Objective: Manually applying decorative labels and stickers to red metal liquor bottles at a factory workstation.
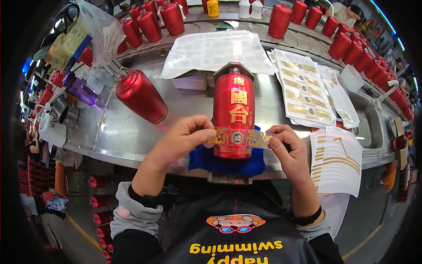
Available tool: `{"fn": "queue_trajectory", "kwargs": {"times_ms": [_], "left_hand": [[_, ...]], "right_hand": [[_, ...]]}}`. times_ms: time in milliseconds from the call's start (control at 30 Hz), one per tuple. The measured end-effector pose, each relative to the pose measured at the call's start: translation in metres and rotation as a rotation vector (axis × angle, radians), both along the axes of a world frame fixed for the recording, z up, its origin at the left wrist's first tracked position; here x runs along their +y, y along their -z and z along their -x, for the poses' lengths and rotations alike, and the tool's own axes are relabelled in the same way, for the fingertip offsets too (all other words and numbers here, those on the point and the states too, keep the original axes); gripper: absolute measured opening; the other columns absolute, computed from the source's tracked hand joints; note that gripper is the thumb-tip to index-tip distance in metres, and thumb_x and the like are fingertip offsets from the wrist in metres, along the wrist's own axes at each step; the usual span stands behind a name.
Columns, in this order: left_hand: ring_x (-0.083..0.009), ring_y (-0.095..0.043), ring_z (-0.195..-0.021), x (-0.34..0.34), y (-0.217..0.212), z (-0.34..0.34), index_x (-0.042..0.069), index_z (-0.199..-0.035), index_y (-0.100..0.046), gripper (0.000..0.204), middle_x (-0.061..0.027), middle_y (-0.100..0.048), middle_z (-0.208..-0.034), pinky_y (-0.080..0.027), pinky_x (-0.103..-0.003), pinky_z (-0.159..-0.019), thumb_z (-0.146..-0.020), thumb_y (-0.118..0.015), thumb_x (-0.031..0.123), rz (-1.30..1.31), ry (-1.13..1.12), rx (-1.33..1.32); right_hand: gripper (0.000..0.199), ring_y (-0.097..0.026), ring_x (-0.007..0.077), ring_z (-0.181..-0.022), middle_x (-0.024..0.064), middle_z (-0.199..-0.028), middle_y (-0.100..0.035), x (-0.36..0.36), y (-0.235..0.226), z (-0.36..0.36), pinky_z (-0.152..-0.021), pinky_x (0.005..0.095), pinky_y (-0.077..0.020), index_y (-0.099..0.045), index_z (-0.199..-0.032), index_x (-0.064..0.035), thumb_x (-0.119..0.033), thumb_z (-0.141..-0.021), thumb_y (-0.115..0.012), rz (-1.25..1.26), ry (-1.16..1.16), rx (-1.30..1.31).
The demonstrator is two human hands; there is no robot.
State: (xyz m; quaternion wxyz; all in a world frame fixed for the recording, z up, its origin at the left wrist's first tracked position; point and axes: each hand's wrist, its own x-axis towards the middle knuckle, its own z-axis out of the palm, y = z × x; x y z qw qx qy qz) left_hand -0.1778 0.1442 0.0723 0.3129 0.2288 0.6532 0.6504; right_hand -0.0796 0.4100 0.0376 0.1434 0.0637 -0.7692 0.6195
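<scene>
A red bottle point(234, 90) with gold lettering lies in front of me on a dark holder, neck pointing away. Across its lower part stretches a clear decal strip point(238, 137) with gold figures and a green round mark. My left hand point(193, 134) pinches the strip's left end between thumb and fingertips. At the other end, my right hand point(285, 147) grips it the same way. Whether the strip touches the bottle, I cannot tell. Under the bottle's near end is a blue cloth point(202, 159). A thin red light line runs down the bottle's middle.
Another red bottle point(141, 97) stands at left on the metal table point(184, 102). Sheets of gold decals point(303, 88) lie at right, with a white sheet of gold strips point(336, 160) by the edge. Beyond the white paper point(217, 53), a conveyor point(198, 27) carries several bottles. A sink point(369, 127) is far right.
</scene>
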Motion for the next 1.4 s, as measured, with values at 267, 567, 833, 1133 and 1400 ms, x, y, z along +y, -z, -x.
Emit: {"fn": "queue_trajectory", "kwargs": {"times_ms": [267,567,833,1133,1400], "left_hand": [[-0.0066,-0.053,-0.077,0.001,-0.001,-0.001,0.002,-0.089,-0.058,0.017,-0.0003,-0.059,-0.082,-0.044,-0.024,-0.072,-0.093,-0.061,0.018,0.013,-0.021,-0.001],[-0.0065,-0.053,-0.076,0.003,-0.002,0.0,0.003,-0.089,-0.058,0.016,-0.0005,-0.06,-0.082,-0.044,-0.023,-0.071,-0.093,-0.061,0.018,0.024,-0.03,0.0],[-0.0062,-0.053,-0.076,0.003,-0.002,0.0,0.003,-0.088,-0.058,0.017,-0.0002,-0.06,-0.081,-0.044,-0.023,-0.071,-0.093,-0.062,0.019,0.049,-0.031,0.022],[-0.0061,-0.055,-0.077,0.003,-0.001,0.002,0.003,-0.089,-0.058,0.017,-0.0001,-0.06,-0.081,-0.045,-0.022,-0.071,-0.093,-0.063,0.019,0.09,-0.03,0.035],[-0.0069,-0.055,-0.077,0.003,0.001,0.003,0.003,-0.087,-0.057,0.017,-0.0007,-0.06,-0.082,-0.045,-0.023,-0.072,-0.092,-0.062,0.018,0.107,-0.037,0.032]], "right_hand": [[0.016,-0.054,0.0122,-0.09,0.0085,-0.104,-0.058,0.0,0.0,0.0,-0.079,0.0249,-0.0432,-0.062,-0.085,0.0021,-0.011,-0.094,-0.06,0.055,-0.05,-0.081],[0.014,-0.056,0.0121,-0.082,0.0082,-0.095,-0.06,-0.002,0.002,0.003,-0.071,0.0246,-0.045,-0.062,-0.082,0.0022,-0.009,-0.091,-0.061,0.05,-0.02,-0.049],[0.015,-0.056,0.0127,-0.082,0.0078,-0.094,-0.061,-0.002,0.007,0.004,-0.073,0.0253,-0.0451,-0.062,-0.081,0.0021,-0.009,-0.091,-0.061,0.062,-0.021,-0.058],[0.014,-0.056,0.0128,-0.081,0.0074,-0.093,-0.061,-0.001,0.012,0.007,-0.072,0.0253,-0.0451,-0.062,-0.082,0.0018,-0.01,-0.09,-0.062,0.036,-0.034,-0.067],[0.014,-0.056,0.0129,-0.08,0.0073,-0.093,-0.061,-0.001,0.015,0.009,-0.073,0.0259,-0.0454,-0.063,-0.083,0.0017,-0.01,-0.09,-0.063,0.015,-0.029,-0.073]]}}
